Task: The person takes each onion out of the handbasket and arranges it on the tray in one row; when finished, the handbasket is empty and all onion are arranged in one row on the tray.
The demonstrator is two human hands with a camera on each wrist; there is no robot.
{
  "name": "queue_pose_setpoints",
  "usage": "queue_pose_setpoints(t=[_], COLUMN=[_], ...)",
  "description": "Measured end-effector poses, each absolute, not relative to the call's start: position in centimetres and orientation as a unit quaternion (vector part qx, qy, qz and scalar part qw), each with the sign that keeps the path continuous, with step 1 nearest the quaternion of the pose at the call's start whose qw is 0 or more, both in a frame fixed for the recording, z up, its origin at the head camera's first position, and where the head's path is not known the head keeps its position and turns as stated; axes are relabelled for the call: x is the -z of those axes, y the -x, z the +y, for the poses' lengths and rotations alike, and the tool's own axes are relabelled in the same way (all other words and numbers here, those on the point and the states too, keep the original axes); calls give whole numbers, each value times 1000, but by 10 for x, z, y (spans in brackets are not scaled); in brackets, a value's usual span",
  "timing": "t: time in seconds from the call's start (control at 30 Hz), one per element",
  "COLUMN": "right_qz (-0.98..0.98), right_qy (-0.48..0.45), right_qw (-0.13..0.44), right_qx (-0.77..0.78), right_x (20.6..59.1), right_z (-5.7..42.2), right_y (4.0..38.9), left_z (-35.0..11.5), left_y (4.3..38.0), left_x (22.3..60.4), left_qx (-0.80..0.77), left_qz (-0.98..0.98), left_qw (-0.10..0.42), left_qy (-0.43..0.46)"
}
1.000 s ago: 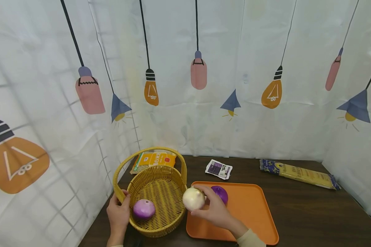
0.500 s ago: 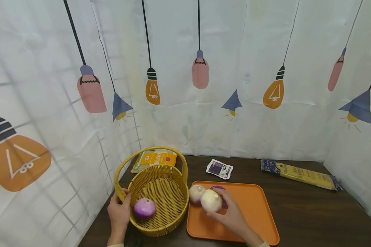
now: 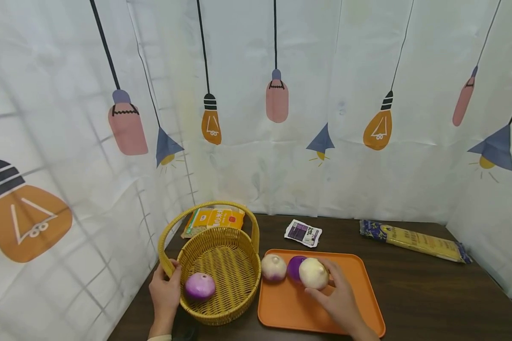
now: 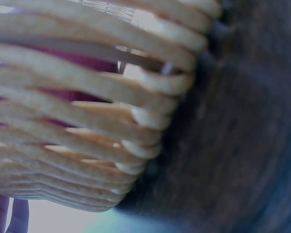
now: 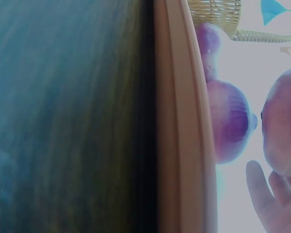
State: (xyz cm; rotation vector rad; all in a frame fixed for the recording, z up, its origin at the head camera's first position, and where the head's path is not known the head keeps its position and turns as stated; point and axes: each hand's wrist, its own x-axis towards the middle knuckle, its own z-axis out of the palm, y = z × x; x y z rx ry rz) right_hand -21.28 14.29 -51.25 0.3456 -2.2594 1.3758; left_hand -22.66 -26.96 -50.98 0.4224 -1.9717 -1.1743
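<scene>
Biggest thing is the white backdrop [image 3: 256,180] with lamps and bulbs printed all over it, then the dark table [image 3: 431,298]. On the table's left is the yellow basket [image 3: 224,272], just beside the orange tray [image 3: 290,312]. The long packet [image 3: 416,241] lies well off at the back right, and the orange packet [image 3: 215,219] is behind the basket (partly hidden by it).

Left hand [image 3: 166,289] has thumb and fingers closed round the foot of the basket's handle [image 3: 164,255], same spot as a second ago. Right hand [image 3: 339,296] is the one that's moved: a second ago it had a white onion right by the basket's rim, now it's further right over the tray. Its thumb and fingers are curved round the held onion [image 3: 314,273], spread about as wide as the onion needs. That shift uncovers the pale onion [image 3: 274,266] at the tray's left end and more of the purple onion [image 3: 294,268] beside it. So I'd judge the work is at the tray now, though I can't tell if the held onion touches down. The right wrist view does show a gap between it and its neighbour.

The sachet [image 3: 303,233] sits behind the tray. The basket onion [image 3: 200,286] is alone in there, near the left wall.
</scene>
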Motion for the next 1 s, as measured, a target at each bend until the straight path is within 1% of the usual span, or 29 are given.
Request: queue_pose_setpoints(t=[0.4,0.7,1.0], right_qz=[-812,-788,-806], right_qy=[-30,13,42], right_qw=[201,211,233], right_qx=[-548,-578,-542], right_x=[514,518,523], right_z=[163,174,177], right_y=[216,223,224], left_z=[-270,-270,-270], left_y=[228,227,227], left_x=[511,511,511], left_qx=[464,465,463], left_qz=[-777,-776,-777], left_qw=[394,395,397], left_qy=[-161,-160,-159])
